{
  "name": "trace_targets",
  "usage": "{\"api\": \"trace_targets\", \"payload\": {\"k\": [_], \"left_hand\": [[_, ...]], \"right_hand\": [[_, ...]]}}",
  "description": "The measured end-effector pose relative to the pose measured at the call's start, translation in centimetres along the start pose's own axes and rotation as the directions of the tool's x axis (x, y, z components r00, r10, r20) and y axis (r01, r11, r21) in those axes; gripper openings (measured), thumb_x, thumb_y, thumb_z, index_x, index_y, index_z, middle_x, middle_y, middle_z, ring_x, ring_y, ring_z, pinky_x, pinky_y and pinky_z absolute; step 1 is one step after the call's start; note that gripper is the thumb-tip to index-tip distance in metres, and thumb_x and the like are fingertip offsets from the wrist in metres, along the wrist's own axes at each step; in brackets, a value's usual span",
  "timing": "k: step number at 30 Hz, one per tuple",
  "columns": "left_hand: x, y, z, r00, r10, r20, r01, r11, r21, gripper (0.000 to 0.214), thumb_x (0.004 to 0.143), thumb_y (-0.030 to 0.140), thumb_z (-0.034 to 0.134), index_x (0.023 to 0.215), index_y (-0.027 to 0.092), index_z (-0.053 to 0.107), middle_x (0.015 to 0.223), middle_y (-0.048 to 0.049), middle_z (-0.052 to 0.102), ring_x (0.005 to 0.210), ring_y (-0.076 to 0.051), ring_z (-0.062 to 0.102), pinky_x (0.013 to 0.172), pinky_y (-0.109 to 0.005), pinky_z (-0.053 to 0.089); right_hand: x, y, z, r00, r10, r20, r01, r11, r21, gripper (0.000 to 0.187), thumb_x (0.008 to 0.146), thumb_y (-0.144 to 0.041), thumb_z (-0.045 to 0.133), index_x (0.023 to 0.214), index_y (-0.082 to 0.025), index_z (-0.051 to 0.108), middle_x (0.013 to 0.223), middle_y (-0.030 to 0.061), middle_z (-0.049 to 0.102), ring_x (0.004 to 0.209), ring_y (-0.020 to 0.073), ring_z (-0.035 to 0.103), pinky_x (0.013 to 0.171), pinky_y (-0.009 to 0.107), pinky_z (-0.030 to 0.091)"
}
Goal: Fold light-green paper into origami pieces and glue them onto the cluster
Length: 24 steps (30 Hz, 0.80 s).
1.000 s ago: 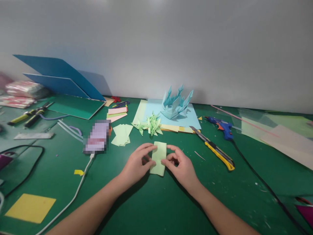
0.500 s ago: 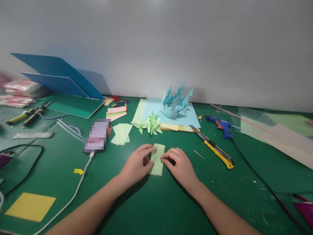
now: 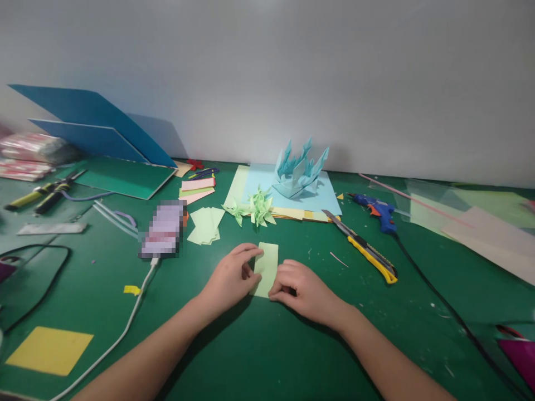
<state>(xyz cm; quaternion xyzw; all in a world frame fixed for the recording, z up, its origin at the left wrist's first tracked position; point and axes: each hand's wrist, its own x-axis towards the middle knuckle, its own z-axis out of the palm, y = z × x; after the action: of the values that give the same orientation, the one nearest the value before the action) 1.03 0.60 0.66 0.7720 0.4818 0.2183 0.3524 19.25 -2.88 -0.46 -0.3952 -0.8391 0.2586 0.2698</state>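
Note:
A narrow rectangle of light green paper (image 3: 266, 267) lies on the table between my hands, its long sides pointing away from me. My left hand (image 3: 232, 271) holds it down along the left side, with the thumb and forefinger pressing on its surface. At the lower right corner, my right hand (image 3: 301, 287) pinches the paper's edge between thumb and bent fingers. Beyond my hands sit several light green folded-paper stars (image 3: 259, 207) and a stack of light green paper slips (image 3: 206, 225).
A blue folded-paper piece (image 3: 295, 181) stands on paper sheets at the back. To the right lie a yellow box cutter (image 3: 370, 259) with its blade out and a blue glue gun (image 3: 382, 214). On the left are a phone (image 3: 163, 228) with a white cable, pliers (image 3: 54, 195) and yellow paper (image 3: 50, 351).
My right hand has slid down the paper's right edge toward me, to the lower corner. My left hand stays on the left side. The whole view has shifted slightly.

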Motion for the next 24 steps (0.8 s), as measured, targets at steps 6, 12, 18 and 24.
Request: {"api": "trace_targets", "payload": {"k": [6, 12, 18, 24], "left_hand": [[0.1, 0.1, -0.2, 0.999, -0.028, 0.023, 0.028, 1.0, -0.014, 0.041, 0.068, 0.008, 0.056, 0.107, 0.018, 0.062, 0.12, -0.0083, 0.055, 0.057, -0.007, 0.057, 0.061, -0.024, 0.055], [0.0, -0.3, -0.2, 0.999, -0.011, 0.05, 0.012, 0.999, -0.036, 0.042, 0.07, 0.009, 0.056, 0.111, 0.017, 0.06, 0.123, -0.0089, 0.054, 0.06, -0.007, 0.057, 0.064, -0.025, 0.054], [0.1, 0.0, -0.3, 0.999, -0.001, 0.047, 0.003, 0.999, -0.046, 0.041, 0.069, 0.008, 0.056, 0.108, 0.02, 0.061, 0.121, -0.0077, 0.055, 0.06, -0.008, 0.057, 0.064, -0.027, 0.055], [0.1, 0.0, -0.4, 0.999, 0.002, 0.055, 0.001, 0.999, -0.049, 0.04, 0.069, 0.01, 0.056, 0.108, 0.021, 0.061, 0.121, -0.007, 0.055, 0.059, -0.008, 0.057, 0.064, -0.026, 0.055]], "right_hand": [[-0.1, 0.1, 0.0, 1.0, -0.005, -0.007, 0.005, 0.998, 0.058, 0.014, 0.074, -0.01, 0.069, 0.065, -0.019, 0.063, 0.058, -0.0031, 0.059, 0.064, 0.0142, 0.051, 0.063, 0.026, 0.038], [-0.1, 0.6, 0.6, 0.982, 0.09, -0.167, -0.095, 0.995, -0.02, 0.015, 0.078, -0.013, 0.065, 0.064, -0.018, 0.061, 0.059, -0.0014, 0.056, 0.062, 0.0149, 0.049, 0.062, 0.028, 0.038], [0.3, 1.4, 0.6, 0.941, 0.213, -0.263, -0.246, 0.964, -0.099, 0.013, 0.084, -0.016, 0.059, 0.073, -0.019, 0.065, 0.07, 0.0024, 0.064, 0.069, 0.018, 0.052, 0.068, 0.032, 0.039], [0.5, 2.1, 0.5, 0.932, 0.219, -0.289, -0.29, 0.929, -0.231, 0.019, 0.088, -0.025, 0.053, 0.097, -0.019, 0.068, 0.074, 0.0057, 0.063, 0.072, 0.0213, 0.052, 0.065, 0.033, 0.04]]}}
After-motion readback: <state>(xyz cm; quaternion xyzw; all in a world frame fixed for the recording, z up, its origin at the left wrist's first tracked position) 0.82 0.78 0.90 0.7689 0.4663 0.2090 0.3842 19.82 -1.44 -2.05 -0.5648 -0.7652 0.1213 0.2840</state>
